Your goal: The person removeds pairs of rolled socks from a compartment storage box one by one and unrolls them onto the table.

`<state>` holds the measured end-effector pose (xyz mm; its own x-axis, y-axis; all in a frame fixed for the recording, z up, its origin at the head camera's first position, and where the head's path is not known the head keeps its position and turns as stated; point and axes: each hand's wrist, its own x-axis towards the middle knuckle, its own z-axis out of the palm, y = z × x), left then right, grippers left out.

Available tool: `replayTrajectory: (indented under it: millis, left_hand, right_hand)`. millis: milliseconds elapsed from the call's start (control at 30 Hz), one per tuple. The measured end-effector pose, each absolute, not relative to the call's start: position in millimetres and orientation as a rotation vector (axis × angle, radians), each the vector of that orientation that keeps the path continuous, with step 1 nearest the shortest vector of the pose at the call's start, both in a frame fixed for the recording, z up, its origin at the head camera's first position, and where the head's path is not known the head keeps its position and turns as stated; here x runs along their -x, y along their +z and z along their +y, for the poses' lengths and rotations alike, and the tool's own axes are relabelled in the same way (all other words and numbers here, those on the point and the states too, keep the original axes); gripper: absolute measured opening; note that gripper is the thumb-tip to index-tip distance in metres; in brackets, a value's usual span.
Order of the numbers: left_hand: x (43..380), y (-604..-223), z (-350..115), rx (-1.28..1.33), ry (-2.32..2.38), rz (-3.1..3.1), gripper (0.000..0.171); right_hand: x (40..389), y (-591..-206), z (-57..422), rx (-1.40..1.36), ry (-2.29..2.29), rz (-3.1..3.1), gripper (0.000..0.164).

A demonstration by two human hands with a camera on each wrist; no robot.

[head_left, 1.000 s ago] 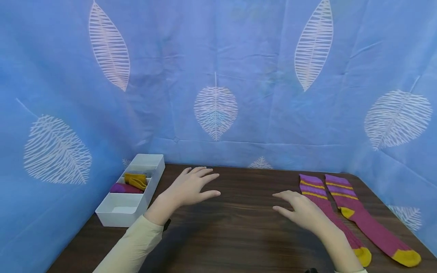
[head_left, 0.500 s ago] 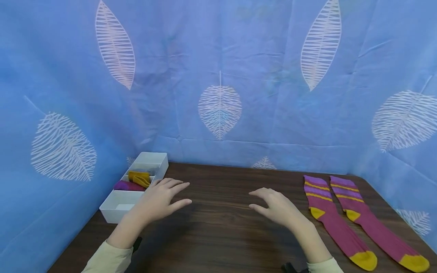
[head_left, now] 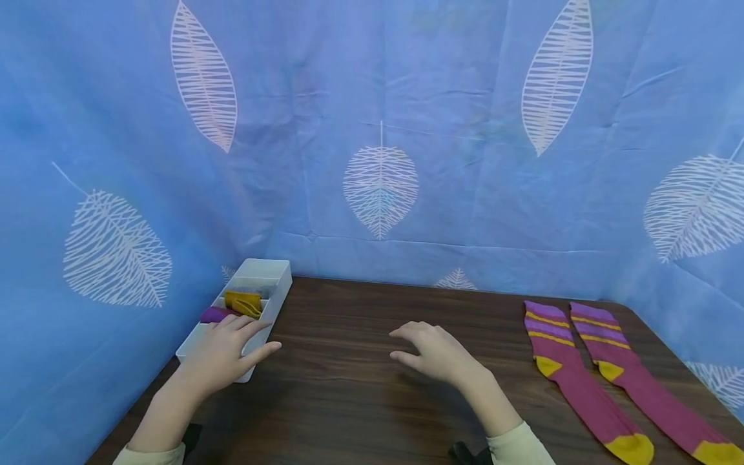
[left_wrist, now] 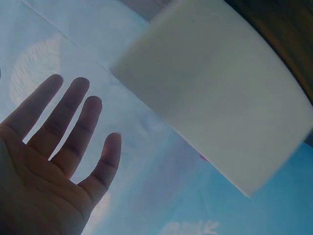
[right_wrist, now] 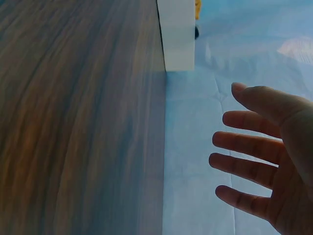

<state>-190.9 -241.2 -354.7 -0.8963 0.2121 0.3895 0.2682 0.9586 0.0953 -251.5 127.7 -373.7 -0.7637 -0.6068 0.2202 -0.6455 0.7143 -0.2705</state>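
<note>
My left hand (head_left: 217, 358) hovers at the near end of a white divided box (head_left: 281, 292), fingers spread and nothing held; in the head view it hides much of the front compartment. Inside the box are a folded mustard-yellow bundle (head_left: 244, 302) and a purple one (head_left: 215, 314). The box's plain outer wall (left_wrist: 210, 93) fills much of the left wrist view, beyond the spread fingers (left_wrist: 80, 132). Over the middle of the table, my right hand (head_left: 438, 352) holds nothing, its fingers extended leftward. Two maroon socks with purple striped cuffs, a left one (head_left: 587, 394) and a right one (head_left: 657, 391), lie flat at the right.
The dark wooden table (head_left: 343, 400) is enclosed by a blue curtain (head_left: 442, 187) with white leaf prints at the back and both sides. The box stands at the table's left edge, close to the curtain.
Both hands have moved leftward and the left also toward me, from beside the box to over its near end. The right hand has come away from the socks to the table's middle.
</note>
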Motion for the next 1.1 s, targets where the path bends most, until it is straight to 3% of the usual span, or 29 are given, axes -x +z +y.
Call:
replayTrajectory:
  millis: [367,1100]
  left_hand:
    - [190.8,-361.1,-270.0,0.256,-0.138,-2.712,0.023]
    - [200.0,-391.6,-297.4,0.047,-0.2,-2.857,0.046]
  right_hand:
    - [261.3,-371.1,83.3,-1.201,0.407,-2.768,0.042]
    - [292.1,-366.9,-1.8,-1.379,0.31,-2.652,0.044]
